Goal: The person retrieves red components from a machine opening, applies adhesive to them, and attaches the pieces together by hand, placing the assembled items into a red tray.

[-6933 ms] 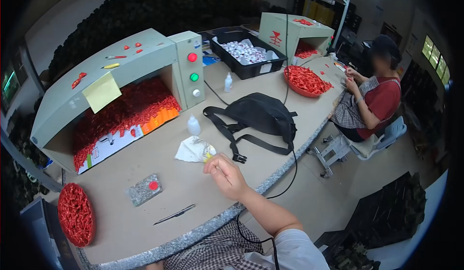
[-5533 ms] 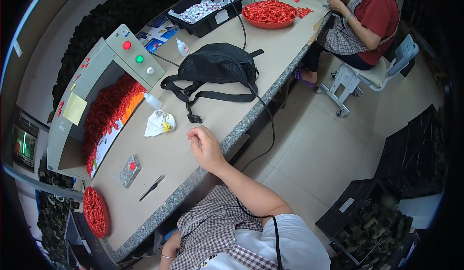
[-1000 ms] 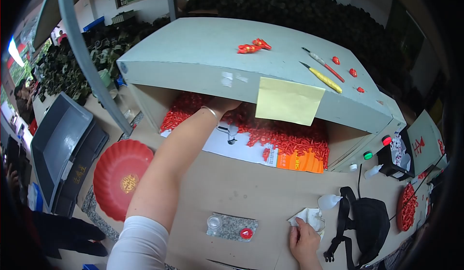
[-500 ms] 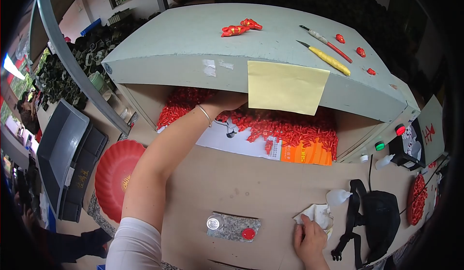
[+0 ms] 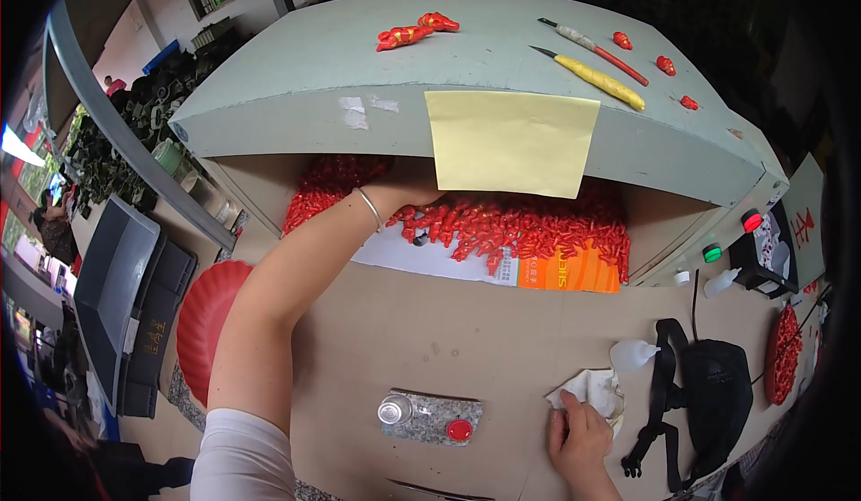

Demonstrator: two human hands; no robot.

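My left hand (image 5: 408,189) reaches into the open front of a grey-green box (image 5: 269,124), among a heap of small red pieces (image 5: 538,227). Its fingers are hidden by the box front and the hanging yellow paper (image 5: 511,142). A bangle (image 5: 369,209) circles that wrist. The red pieces lie on a printed white-and-orange sheet (image 5: 574,270). My right hand (image 5: 581,438) rests on the table with fingers curled at the near edge of a crumpled white cloth (image 5: 592,389). Left of it, a speckled stone slab (image 5: 426,419) bears a small clear cup (image 5: 395,409) and a red disc (image 5: 459,430).
On the box top lie red figures (image 5: 417,32), a yellow-handled pointed tool (image 5: 596,81) and a red-handled knife (image 5: 601,51). A red scalloped dish (image 5: 211,313) and grey bins (image 5: 117,295) stand left. Right are a squeeze bottle (image 5: 632,355), a black bag (image 5: 715,402) and a red-filled dish (image 5: 785,356).
The view has shifted slightly. More red pieces have spread forward over the white part of the sheet beside my left hand. My right hand stays at the cloth.
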